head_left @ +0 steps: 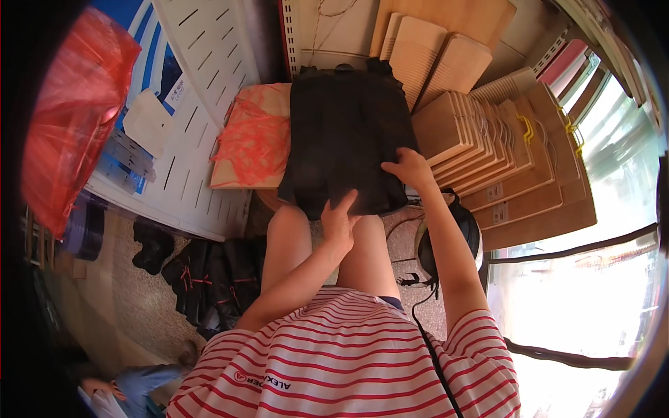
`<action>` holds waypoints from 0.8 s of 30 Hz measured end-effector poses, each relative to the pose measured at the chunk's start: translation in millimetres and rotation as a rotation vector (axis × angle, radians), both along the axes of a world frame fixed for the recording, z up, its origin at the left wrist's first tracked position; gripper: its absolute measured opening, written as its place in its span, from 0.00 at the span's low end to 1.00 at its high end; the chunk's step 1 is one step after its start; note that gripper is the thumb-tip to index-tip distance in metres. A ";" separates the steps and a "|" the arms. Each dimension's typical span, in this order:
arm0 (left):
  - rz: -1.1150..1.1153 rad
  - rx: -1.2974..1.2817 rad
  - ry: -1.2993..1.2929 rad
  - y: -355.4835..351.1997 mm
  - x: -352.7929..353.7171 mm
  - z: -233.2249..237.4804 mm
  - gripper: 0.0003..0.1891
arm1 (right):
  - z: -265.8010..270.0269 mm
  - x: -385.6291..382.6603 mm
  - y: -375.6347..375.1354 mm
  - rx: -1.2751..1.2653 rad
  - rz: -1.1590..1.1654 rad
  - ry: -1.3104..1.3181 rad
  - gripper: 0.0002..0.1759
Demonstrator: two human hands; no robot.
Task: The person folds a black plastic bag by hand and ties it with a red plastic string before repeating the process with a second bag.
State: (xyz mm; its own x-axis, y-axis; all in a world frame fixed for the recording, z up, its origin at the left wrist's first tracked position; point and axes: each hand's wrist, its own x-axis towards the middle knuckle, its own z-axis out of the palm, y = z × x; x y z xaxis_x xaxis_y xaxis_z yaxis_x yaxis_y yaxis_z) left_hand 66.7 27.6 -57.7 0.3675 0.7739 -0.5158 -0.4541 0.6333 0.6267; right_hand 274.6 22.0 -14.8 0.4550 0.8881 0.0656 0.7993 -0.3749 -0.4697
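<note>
A folded black cloth item (348,132) lies flat in front of me, its near edge above my knees. My left hand (338,221) is at the middle of that near edge, one finger stretched out over the cloth and the fingers apart. On the right edge of the cloth rests my right hand (410,168), open, with its thumb spread to the left. Left of the cloth, thin red strips (254,132) lie in a tangle on a light wooden board (237,176).
Wooden boards (495,174) stand in a row at the right, with ridged boards (416,52) behind. A white slotted panel (202,104) and red plastic bag (77,111) are left. Black bundles (216,279) and a black bag (460,230) flank my legs. Another person (139,386) is at lower left.
</note>
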 end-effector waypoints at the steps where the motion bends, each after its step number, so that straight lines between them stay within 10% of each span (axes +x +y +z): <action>1: 0.020 -0.012 -0.097 -1.5 0.8 2.8 0.20 | 3.3 -5.0 4.7 0.000 0.003 -0.001 0.29; 4: 0.053 -0.037 -0.236 -5.5 5.1 6.4 0.22 | 4.5 -26.2 34.4 0.240 -0.087 -0.187 0.29; 9: 0.128 -0.053 -0.254 -10.4 11.0 -10.3 0.24 | -33.0 -44.6 100.9 0.653 0.020 0.402 0.31; 24: 0.107 -0.031 -0.216 -11.4 37.0 -19.1 0.17 | -61.8 -39.7 113.9 0.704 -0.214 1.323 0.27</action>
State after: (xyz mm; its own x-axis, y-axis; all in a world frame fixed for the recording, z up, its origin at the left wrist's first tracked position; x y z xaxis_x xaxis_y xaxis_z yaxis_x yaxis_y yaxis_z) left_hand 103.7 16.1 -76.8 0.3888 0.7993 -0.4582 -0.6407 0.5920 0.4890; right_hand 234.9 135.9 -76.6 0.6377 0.7623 -0.1109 -0.3684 0.1754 -0.9129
